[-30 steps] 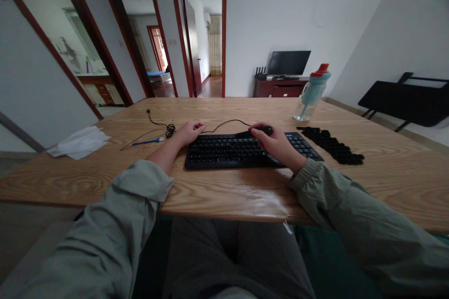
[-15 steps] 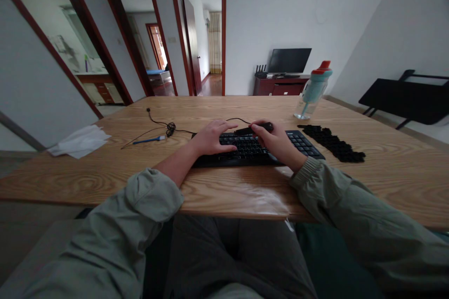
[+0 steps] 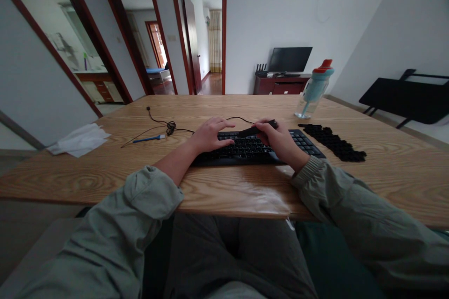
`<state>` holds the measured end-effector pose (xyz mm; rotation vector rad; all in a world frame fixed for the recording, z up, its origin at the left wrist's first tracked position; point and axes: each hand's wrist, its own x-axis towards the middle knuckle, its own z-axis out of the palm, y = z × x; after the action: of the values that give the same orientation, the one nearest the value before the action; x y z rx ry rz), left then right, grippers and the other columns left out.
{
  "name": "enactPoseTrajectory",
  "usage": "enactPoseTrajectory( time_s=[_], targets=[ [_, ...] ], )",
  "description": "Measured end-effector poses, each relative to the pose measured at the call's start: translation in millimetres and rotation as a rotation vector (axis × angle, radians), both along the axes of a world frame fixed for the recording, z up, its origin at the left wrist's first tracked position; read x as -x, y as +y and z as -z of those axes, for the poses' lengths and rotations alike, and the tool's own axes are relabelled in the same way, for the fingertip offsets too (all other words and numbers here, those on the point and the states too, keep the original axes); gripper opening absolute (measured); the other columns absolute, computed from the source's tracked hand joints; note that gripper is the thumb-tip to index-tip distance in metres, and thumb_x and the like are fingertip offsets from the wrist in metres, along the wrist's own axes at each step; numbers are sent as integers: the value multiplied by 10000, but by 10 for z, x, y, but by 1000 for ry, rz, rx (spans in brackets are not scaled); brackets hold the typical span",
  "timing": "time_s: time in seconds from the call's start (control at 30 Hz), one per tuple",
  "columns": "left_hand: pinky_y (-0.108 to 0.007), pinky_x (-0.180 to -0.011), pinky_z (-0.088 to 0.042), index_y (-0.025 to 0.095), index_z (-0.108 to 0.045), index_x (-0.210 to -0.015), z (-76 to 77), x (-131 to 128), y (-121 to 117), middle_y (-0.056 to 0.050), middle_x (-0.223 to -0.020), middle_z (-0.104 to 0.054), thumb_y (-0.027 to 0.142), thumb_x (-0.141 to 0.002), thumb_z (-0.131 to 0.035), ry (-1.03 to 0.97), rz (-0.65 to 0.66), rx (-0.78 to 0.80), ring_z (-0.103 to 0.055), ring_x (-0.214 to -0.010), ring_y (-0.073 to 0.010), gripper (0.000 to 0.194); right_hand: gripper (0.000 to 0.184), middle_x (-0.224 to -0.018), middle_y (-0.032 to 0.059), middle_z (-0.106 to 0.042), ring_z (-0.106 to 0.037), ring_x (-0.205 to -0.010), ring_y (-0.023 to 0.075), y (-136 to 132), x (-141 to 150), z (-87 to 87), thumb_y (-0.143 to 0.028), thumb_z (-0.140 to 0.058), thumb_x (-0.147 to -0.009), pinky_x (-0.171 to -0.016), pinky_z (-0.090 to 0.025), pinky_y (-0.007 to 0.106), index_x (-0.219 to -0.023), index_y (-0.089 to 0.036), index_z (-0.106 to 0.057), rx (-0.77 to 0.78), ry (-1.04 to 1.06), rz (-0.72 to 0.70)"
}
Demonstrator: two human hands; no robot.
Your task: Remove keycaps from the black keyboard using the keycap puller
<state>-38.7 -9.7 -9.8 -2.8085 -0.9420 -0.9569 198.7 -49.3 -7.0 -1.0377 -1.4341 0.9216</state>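
A black keyboard (image 3: 238,156) lies on the wooden table in front of me. My left hand (image 3: 212,135) rests on its left part, thumb and fingers apart, with nothing held. My right hand (image 3: 275,138) is closed round a slim black tool that looks like a brush (image 3: 249,131). The tool's wide end points left over the keyboard's upper rows, close to my left fingertips. My right palm hides part of the keys. To the right of the keyboard lie small black pieces in rows, apparently keycaps (image 3: 335,142).
A water bottle (image 3: 314,88) with a red lid stands at the back right. On the left are a small blue brush (image 3: 149,138), a coiled black cable (image 3: 170,127) and white tissues (image 3: 80,140). The table's front edge (image 3: 235,214) runs just before my lap.
My right hand has shifted slightly to the right with the black brush, whose wide end has drawn away from my left fingers. My left hand has barely moved.
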Motion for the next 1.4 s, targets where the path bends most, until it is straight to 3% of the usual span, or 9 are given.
enactPoseTrajectory(
  time_s=[0.47,0.93,1.1,1.27,1.4],
  targets=[
    [-401,-984,-449,188,-703,-1073,-9,-27,-58,-93,-1104,-661,462,-813,-676,-4,114,65,-602,-1055,-227,379,286,-566,-23,-528,-445,-475,105,30,-20,23,-461,-629,-791,-431,-311,236,-847,-180,-632,-62,-25,13],
    [-356,-886,-493,181,-617,-1205,-12,86,10,-79,-1115,-666,381,-846,-596,-88,-20,186,-607,-974,-198,411,424,-681,29,-655,-473,-452,102,-41,-19,59,-585,-587,-828,-419,-368,247,-956,-182,-623,-116,-239,-54],
    [-366,-892,-493,179,-646,-1071,-6,108,31,-69,-1053,-664,305,-812,-600,-66,-50,186,-596,-965,-199,292,402,-677,32,-656,-471,-465,106,-19,-16,75,-573,-576,-842,-430,-377,251,-928,-184,-623,-120,-243,-46],
    [-412,-1001,-443,193,-678,-814,-38,134,24,-69,-1073,-656,253,-770,-629,-28,32,179,-592,-1054,-219,89,406,-667,30,-649,-472,-464,110,-9,-2,87,-586,-571,-839,-424,-366,251,-896,-187,-616,-118,-239,-54],
    [-404,-1001,-450,206,-720,-832,-23,129,29,-73,-1095,-643,252,-766,-649,17,57,213,-598,-1048,-216,107,414,-658,27,-640,-469,-463,110,-16,-9,70,-591,-558,-845,-428,-359,252,-900,-184,-611,-113,-228,-41]
  ],
)
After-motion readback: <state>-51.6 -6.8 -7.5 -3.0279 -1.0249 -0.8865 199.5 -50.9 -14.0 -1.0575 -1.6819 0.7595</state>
